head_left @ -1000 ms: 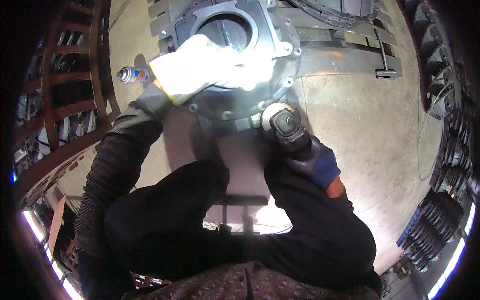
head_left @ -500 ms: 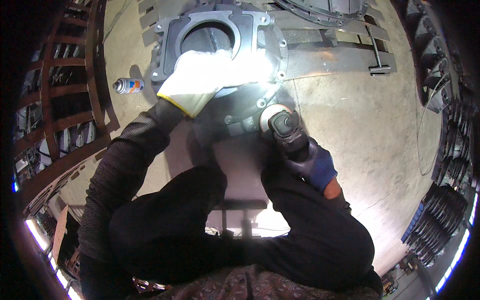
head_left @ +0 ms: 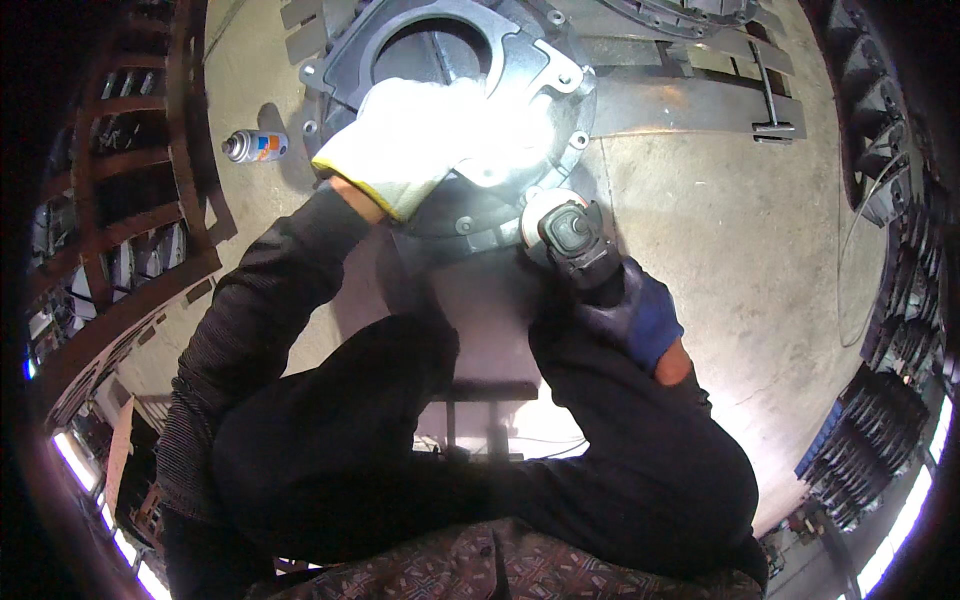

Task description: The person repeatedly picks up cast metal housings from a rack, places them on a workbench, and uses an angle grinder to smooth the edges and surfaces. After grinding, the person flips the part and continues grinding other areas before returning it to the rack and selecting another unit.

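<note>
A grey cast metal housing (head_left: 345,60) with a large round opening and bolt lugs sits in front of me, tilted clockwise. My left hand (head_left: 405,140), in a white glove with a yellow cuff edge, grips it beside the opening; bright glare washes out the fingers. In a blue and grey glove, my right hand (head_left: 635,315) is wrapped round an angle grinder (head_left: 575,240). The grinder's pale disc (head_left: 545,212) is at the housing's lower right rim; whether they touch, I cannot tell.
A spray can (head_left: 258,146) lies on the concrete floor to the left. Another round casting (head_left: 680,18) and a T-handled tool (head_left: 770,100) are at the far right. Brown metal racks (head_left: 130,185) stand along the left, and stacked dark parts (head_left: 865,450) line the right.
The housing has turned clockwise, its upper right corner swinging down. My left hand has shifted slightly with it, baring the wrist. The grinder has moved slightly up on its disc side.
</note>
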{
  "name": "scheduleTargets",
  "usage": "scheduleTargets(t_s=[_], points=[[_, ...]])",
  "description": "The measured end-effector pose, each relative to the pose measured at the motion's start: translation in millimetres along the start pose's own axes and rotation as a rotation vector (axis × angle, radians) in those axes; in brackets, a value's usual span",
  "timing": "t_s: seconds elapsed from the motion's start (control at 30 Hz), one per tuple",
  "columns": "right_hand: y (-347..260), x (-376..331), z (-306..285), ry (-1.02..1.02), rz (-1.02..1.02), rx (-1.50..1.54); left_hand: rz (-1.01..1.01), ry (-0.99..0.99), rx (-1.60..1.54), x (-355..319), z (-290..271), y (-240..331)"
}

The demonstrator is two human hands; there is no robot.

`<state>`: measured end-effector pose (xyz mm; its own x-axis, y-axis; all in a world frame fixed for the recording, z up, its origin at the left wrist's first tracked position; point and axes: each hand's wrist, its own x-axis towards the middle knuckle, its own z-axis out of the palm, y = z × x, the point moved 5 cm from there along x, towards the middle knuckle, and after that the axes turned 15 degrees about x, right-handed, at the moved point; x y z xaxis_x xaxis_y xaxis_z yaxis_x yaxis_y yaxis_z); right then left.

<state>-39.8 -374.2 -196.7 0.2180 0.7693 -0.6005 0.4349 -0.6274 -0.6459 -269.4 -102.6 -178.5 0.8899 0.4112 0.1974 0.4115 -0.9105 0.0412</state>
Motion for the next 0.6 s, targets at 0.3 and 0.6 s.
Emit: scheduleTargets(t_s=[0.3, 0.6], points=[[-5.0, 7.8, 4.8, -0.031, -0.017, -0.064, 0.049, -0.038, 0.169, 9.1, 6.0, 12.2], [-1.6, 9.7, 3.9, 0.001, 0.007, -0.027, 0.221, 0.156, 0.25, -5.4, -3.3, 2.3]])
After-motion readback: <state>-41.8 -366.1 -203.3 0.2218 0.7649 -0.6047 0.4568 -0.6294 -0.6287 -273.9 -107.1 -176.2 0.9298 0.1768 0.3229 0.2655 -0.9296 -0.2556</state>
